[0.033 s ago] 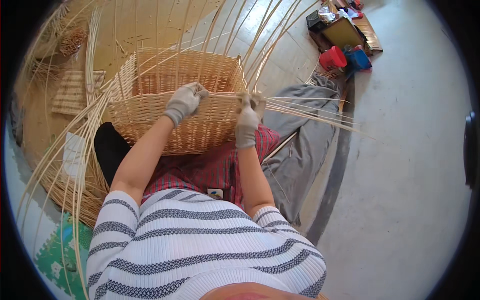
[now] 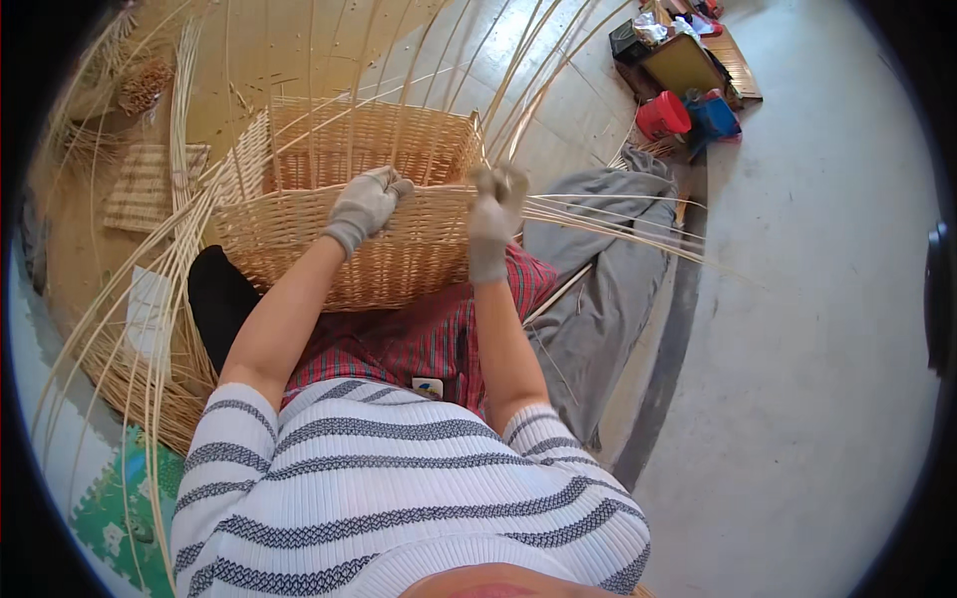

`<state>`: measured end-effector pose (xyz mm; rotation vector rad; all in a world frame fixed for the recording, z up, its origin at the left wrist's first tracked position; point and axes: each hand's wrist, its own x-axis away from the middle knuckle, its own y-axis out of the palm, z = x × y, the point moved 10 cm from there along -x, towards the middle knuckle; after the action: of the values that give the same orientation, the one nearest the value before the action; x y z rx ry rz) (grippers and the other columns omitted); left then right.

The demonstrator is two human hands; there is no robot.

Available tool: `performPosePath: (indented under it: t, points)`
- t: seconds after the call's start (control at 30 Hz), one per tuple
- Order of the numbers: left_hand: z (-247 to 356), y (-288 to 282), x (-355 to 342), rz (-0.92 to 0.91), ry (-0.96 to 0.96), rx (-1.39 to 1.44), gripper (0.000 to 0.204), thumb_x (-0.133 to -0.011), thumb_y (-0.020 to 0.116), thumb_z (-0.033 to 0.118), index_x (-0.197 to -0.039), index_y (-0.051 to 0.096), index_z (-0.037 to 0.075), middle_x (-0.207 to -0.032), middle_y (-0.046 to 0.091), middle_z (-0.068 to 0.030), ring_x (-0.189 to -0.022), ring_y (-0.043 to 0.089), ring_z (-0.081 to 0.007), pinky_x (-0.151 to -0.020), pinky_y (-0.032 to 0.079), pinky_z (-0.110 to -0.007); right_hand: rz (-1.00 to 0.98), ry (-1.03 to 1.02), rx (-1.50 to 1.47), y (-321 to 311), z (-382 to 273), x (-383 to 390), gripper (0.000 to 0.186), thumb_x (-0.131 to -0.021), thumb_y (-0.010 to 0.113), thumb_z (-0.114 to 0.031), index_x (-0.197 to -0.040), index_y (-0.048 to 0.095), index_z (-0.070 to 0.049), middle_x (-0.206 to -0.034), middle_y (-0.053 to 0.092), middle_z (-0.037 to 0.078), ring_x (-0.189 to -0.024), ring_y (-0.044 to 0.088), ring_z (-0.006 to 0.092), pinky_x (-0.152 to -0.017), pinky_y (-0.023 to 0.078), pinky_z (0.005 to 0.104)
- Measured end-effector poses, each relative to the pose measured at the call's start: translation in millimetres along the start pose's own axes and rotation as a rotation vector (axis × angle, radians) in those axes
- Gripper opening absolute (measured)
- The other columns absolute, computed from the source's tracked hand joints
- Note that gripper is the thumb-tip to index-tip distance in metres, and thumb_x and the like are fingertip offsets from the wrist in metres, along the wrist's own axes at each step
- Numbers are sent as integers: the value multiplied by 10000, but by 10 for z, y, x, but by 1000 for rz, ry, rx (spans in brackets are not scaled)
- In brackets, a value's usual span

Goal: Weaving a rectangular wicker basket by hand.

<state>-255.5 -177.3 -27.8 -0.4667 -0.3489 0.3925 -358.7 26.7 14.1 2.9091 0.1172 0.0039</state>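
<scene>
A rectangular woven wicker basket (image 2: 379, 264) rests against my lap, with tall upright stakes rising from its rim. My left hand (image 2: 367, 207), in a pale work glove, is closed on the weaving rods along the near rim. At the near right corner my gloved right hand (image 2: 495, 204) is raised slightly above the rim, its fingers curled and smeared by motion. Several loose rods (image 2: 608, 227) stick out to the right just beside it. What sits inside the right fingers is hard to make out.
A bundle of long rods (image 2: 150, 329) fans down the left side. A woven panel (image 2: 155, 187) lies on the floor at far left. Grey cloth (image 2: 598, 299) covers my right leg area. A red bucket (image 2: 663, 116) and a blue container (image 2: 713, 118) stand at the back right.
My right hand has lifted a little at the basket's corner, and the loose rods beside it have shifted slightly. My left hand stays at nearly the same place on the rim.
</scene>
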Motion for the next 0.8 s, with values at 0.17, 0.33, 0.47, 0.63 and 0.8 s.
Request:
performPosePath:
  t: [0.17, 0.33, 0.47, 0.63, 0.8]
  points:
    - [-191, 89, -74, -50, -259, 76, 526, -1045, 519, 567, -1026, 698, 73, -605, 631, -77, -443, 605, -170, -470, 512, -367, -418, -740, 491, 1246, -868, -249, 668, -1007, 511, 3, -1602, 269, -182, -1239, 651, 167, -1074, 667, 236, -868, 608, 407]
    - [-56, 82, 53, -61, -215, 207, 262, -987, 723, 308, -977, 625, 65, -701, 664, -82, -540, 643, -179, -515, 520, -353, -32, -293, -180, -448, -372, -372, 288, -1012, 591, -11, -1294, 594, -67, -1087, 730, 134, -852, 748, 225, -599, 577, 308]
    - [488, -322, 342, 591, 157, -1, 411, -943, 708, 118, -1320, 544, 136, -1026, 699, -145, -875, 714, -234, -725, 561, -385, 51, -92, 48, -1327, -1, -250, 171, -975, 706, -49, -1131, 654, -97, -885, 750, 52, -815, 754, 184, -480, 489, 226]
    - [853, 715, -161, 29, 195, 221, 315, -1039, 635, 301, -1286, 609, 107, -1007, 706, -140, -701, 719, -161, -562, 572, -323, 135, -13, -152, -1321, 91, -302, 200, -953, 741, -62, -1120, 637, -96, -954, 743, 73, -748, 728, 168, -527, 513, 233]
    - [587, 1179, -292, -144, -142, 172, 344, -1009, 660, 376, -1092, 683, 43, -815, 752, -139, -560, 721, -198, -499, 561, -364, 32, -748, 930, -532, -907, -448, 366, -970, 670, -114, -1323, 590, -60, -1020, 709, 131, -702, 685, 285, -715, 586, 406]
